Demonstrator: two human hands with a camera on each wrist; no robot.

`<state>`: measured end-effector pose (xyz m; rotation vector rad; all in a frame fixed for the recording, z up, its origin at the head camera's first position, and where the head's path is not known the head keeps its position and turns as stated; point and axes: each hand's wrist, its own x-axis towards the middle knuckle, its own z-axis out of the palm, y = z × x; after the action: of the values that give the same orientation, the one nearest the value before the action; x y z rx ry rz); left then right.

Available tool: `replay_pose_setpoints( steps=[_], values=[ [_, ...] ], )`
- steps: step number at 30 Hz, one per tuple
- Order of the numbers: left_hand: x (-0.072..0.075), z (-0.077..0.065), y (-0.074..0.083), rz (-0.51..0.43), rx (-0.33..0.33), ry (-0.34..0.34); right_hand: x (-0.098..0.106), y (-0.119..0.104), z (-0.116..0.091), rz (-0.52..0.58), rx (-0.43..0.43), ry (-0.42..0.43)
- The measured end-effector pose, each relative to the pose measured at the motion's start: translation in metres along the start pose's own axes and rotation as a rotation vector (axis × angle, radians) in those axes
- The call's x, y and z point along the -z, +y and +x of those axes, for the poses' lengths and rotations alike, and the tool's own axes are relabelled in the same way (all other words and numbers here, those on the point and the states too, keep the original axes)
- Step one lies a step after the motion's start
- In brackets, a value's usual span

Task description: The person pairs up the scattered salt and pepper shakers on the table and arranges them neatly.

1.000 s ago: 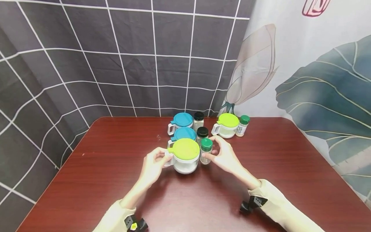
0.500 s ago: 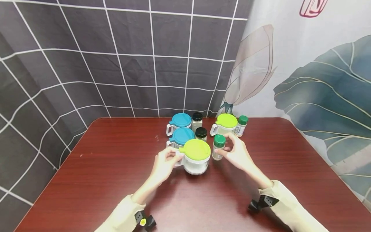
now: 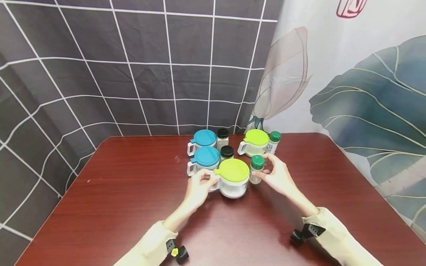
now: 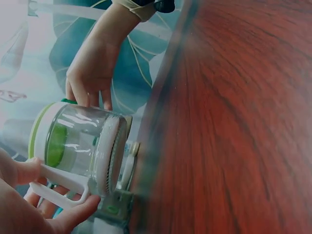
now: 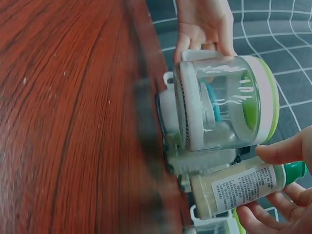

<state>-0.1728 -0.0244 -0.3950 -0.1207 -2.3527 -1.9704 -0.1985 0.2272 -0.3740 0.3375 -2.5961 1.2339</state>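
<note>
My left hand [image 3: 198,189] grips the white handle of a clear seasoning jar [image 3: 233,188] with a lime-green lid, its spout toward the hand. In the left wrist view, thumb and fingers pinch the handle [image 4: 63,181]. Just right of that jar, my right hand [image 3: 281,180] holds a small spice bottle [image 3: 256,176] with a green cap, thumb on one side and fingers on the other. A printed label [image 5: 243,186] and pale contents show on the bottle in the right wrist view. The jar looks see-through, with nothing visible inside it.
Behind the left hand stand two blue-lidded jars [image 3: 206,156], one behind the other, beside two black-capped bottles [image 3: 222,139]. Farther back right are another lime-lidded jar [image 3: 256,138] and green-capped bottle [image 3: 273,142]. Hanging cloth borders the reddish wooden table [image 3: 133,192].
Both hands have moved right with the lime-lidded jar and green-capped bottle, away from in front of the blue-lidded jars. The gap between the two held things widened, then narrowed. The head view shifted slightly.
</note>
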Motion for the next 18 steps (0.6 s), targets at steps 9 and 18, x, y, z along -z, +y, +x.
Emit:
replay_pose_setpoints(
  steps=[9,18],
  values=[
    [-0.015,0.005,0.0,-0.04,-0.031,0.014,0.005,0.008,0.002,-0.014,-0.001,-0.016],
    [-0.031,0.008,0.001,-0.084,-0.002,0.007,0.013,0.02,0.003,-0.017,-0.01,-0.029]
  ],
)
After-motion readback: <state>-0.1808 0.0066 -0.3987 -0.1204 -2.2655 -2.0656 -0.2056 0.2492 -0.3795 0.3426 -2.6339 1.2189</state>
